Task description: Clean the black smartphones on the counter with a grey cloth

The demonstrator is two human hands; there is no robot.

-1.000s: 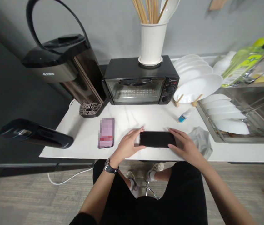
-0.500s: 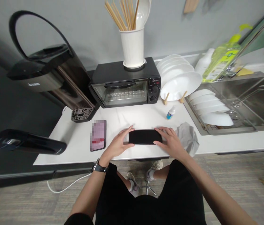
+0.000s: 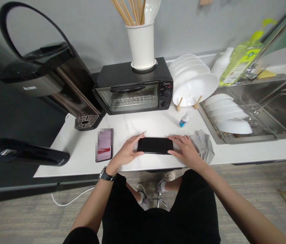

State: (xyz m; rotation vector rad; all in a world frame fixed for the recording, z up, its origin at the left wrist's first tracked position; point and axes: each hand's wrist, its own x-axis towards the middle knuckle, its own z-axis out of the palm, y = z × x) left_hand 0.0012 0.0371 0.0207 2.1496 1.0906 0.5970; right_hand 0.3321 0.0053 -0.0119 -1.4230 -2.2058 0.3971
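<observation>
A black smartphone (image 3: 155, 145) lies lengthwise, dark screen up, near the front edge of the white counter. My left hand (image 3: 127, 150) is at its left end, thumb at the near corner and fingers at the far corner. At the other end, my right hand (image 3: 184, 149) grips the phone the same way, thumb and fingers apart across its width. Just right of the right hand is a crumpled grey cloth (image 3: 203, 145). Behind it stands a small white bottle with a blue label (image 3: 183, 120). A second phone with a pink, partly blurred screen (image 3: 105, 145) lies to the left.
A black toaster oven (image 3: 135, 73) carries a white utensil cup (image 3: 141, 45). Left are a tall dark dispenser (image 3: 64, 81) and a black cylindrical thing (image 3: 26, 152). Right are racked white plates (image 3: 196, 89), bowls (image 3: 234, 125), a sink (image 3: 282, 101) and a green soap bottle (image 3: 239, 62).
The whole view has shifted slightly, with things appearing a little higher and further left. Both hands stay at the two ends of the smartphone.
</observation>
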